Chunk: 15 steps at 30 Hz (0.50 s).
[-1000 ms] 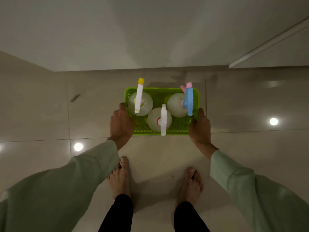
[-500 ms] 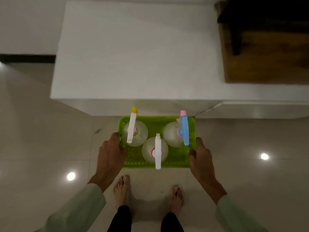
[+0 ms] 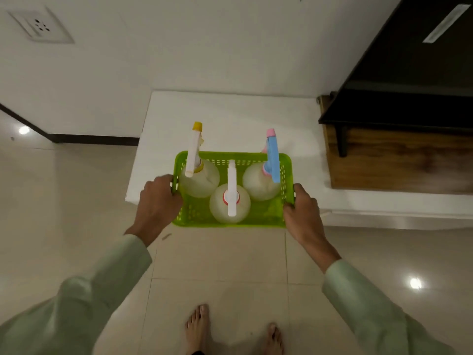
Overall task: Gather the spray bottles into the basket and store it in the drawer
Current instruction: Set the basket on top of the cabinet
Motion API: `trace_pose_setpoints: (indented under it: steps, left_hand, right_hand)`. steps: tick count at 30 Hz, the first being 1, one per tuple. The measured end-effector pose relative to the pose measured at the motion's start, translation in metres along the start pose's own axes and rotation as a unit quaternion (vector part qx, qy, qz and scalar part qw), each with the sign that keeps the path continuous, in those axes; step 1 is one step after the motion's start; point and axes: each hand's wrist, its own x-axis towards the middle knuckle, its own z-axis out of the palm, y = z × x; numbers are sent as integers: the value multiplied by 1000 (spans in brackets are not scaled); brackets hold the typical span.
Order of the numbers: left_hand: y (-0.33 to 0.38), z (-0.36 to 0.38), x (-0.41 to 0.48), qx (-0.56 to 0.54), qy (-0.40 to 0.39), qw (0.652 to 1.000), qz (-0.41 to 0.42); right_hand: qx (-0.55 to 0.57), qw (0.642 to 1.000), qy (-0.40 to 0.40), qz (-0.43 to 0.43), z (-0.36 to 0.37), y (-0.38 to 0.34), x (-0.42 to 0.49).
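I carry a green perforated basket (image 3: pixel 258 219) in the air in front of me, over the front edge of a white cabinet top (image 3: pixel 230 111). My left hand (image 3: pixel 158 201) grips its left rim and my right hand (image 3: pixel 302 211) grips its right rim. Three pale round spray bottles stand upright inside: one with a white and yellow head (image 3: pixel 198 180) at the back left, one with a white head (image 3: pixel 230 206) at the front middle, one with a blue and pink head (image 3: pixel 261 181) at the back right.
A wooden surface (image 3: pixel 399 165) with a black TV (image 3: pixel 409 80) on a stand lies to the right on the cabinet. A wall socket (image 3: pixel 41 26) is high on the left wall. Glossy floor tiles (image 3: pixel 217 265) and my bare feet (image 3: pixel 197 326) are below.
The basket has risen from floor level to the height of the cabinet top, still held by both hands. My view has tilted up, bringing the wall and TV into sight.
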Motion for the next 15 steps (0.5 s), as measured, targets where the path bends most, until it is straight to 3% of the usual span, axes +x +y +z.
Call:
trace_pose_setpoints:
  steps: [15]
  left_hand:
    - [-24,9,116,23,-46,998,-24]
  right_hand:
    - [-12,998,13,68,66,-39,86]
